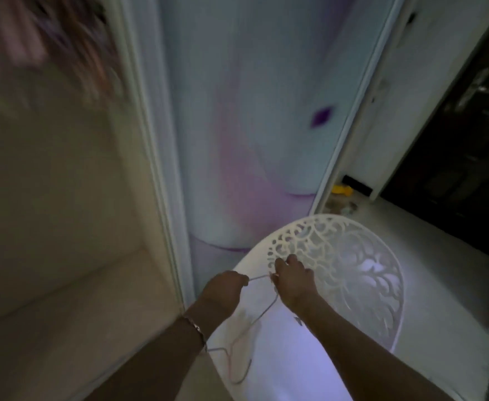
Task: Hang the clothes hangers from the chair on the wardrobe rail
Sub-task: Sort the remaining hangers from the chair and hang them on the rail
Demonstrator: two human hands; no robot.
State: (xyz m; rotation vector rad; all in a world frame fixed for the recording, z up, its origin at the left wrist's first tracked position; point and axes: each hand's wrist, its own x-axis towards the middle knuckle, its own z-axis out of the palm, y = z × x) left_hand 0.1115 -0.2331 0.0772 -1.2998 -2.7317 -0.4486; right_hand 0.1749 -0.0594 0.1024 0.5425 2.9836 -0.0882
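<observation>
- clothes hanger (pixel 255 321): thin bent wire, pale, held in the air just over the seat of the chair (pixel 353 270); its hook end hangs low, toward the camera.
- Whether one hanger or several are held cannot be told; the wire is blurred.
- left hand (pixel 227 285): fingers curled into a fist round one end of the wire's upper run.
- right hand (pixel 294 277): fingers curled down onto the wire just beside the left hand, with a short span of wire stretched between the two.
- Handling, as judged: very light and springy rather than stiff, smooth enough to slip or swing in a loose pinch, and easily tangled with another hanger by the hook. Not fragile.
- Best hold, as judged: at the neck just below the hook, so that the hook is left free and pointing up for the rail.
- wardrobe (pixel 49 227): open to the left, with a bare beige interior. The rail itself is not in view.
- hanging garments (pixel 49 39): a blurred mass at upper left, presumably on the rail; room among them may be needed.
- sliding door (pixel 252 140): patterned in pale blue and purple, directly behind the chair; its frame edge stands between the chair and the opening, so the hanger must be carried round it.
- bracelet (pixel 194 325) on the left wrist: a possible snag for the wire.
- yellow object (pixel 342 189) on the floor beyond the chair, well apart from the path.
</observation>
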